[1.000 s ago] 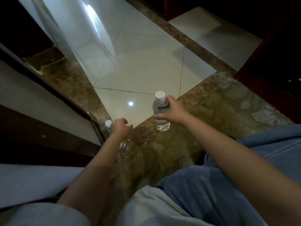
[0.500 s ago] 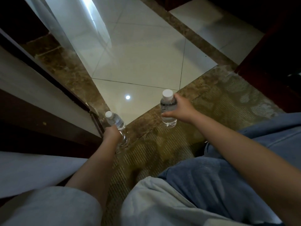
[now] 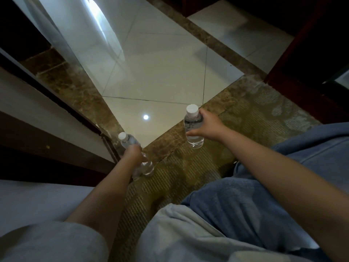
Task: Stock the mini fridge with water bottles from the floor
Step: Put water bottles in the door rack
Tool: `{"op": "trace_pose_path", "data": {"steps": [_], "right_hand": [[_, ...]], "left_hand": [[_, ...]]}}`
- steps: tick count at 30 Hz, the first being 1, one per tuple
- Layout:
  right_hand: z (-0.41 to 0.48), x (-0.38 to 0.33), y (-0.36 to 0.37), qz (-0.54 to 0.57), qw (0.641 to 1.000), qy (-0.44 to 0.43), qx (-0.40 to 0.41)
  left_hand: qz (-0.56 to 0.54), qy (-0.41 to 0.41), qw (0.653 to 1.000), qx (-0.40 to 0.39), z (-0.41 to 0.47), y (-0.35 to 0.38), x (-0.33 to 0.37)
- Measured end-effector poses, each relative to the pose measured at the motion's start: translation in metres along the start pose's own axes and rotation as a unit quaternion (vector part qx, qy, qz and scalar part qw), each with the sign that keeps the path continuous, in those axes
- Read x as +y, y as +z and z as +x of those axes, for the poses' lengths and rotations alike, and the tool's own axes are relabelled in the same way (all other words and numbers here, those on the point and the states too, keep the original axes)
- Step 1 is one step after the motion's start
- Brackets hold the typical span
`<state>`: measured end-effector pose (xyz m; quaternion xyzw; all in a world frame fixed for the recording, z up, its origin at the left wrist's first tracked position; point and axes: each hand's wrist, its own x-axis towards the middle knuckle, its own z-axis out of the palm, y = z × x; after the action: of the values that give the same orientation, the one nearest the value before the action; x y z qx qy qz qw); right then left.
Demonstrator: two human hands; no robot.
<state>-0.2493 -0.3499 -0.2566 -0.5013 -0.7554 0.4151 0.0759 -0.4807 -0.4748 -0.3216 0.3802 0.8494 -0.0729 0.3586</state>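
Two water bottles (image 3: 130, 142) (image 3: 192, 123), one per hand (image 3: 135, 155) (image 3: 210, 126).

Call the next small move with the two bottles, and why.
Probably lift both straight up: the left hand grips the tilted left bottle, the right hand grips the upright right bottle, both low by the carpet edge. No fridge plainly in view, so just the lift.

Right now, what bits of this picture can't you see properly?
Head view only:
- The left bottle: the left hand covers its middle; the clear shape below could be its base or another bottle.
- The right bottle, held by the right hand: label print too small to read.
- The mini fridge: the dark furniture at the frame edges is too dim to pick it out.
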Motion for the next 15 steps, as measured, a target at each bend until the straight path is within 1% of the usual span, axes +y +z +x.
{"op": "trace_pose_path", "data": {"steps": [3, 7, 10, 15], "right_hand": [[-0.001, 0.002, -0.008, 0.007, 1.000, 0.006, 0.013], [-0.005, 0.009, -0.025, 0.024, 0.998, 0.025, 0.047], [-0.009, 0.018, -0.039, 0.043, 0.995, 0.051, 0.077], [-0.020, 0.033, -0.067, 0.145, 0.972, 0.109, 0.151]], "left_hand": [[-0.019, 0.040, 0.999, -0.005, -0.005, -0.010, 0.027], [-0.080, 0.086, 0.993, 0.000, -0.009, -0.026, 0.075], [-0.072, 0.133, 0.989, -0.002, -0.013, -0.040, 0.115], [-0.026, 0.194, 0.981, 0.002, -0.014, -0.062, 0.176]]}}
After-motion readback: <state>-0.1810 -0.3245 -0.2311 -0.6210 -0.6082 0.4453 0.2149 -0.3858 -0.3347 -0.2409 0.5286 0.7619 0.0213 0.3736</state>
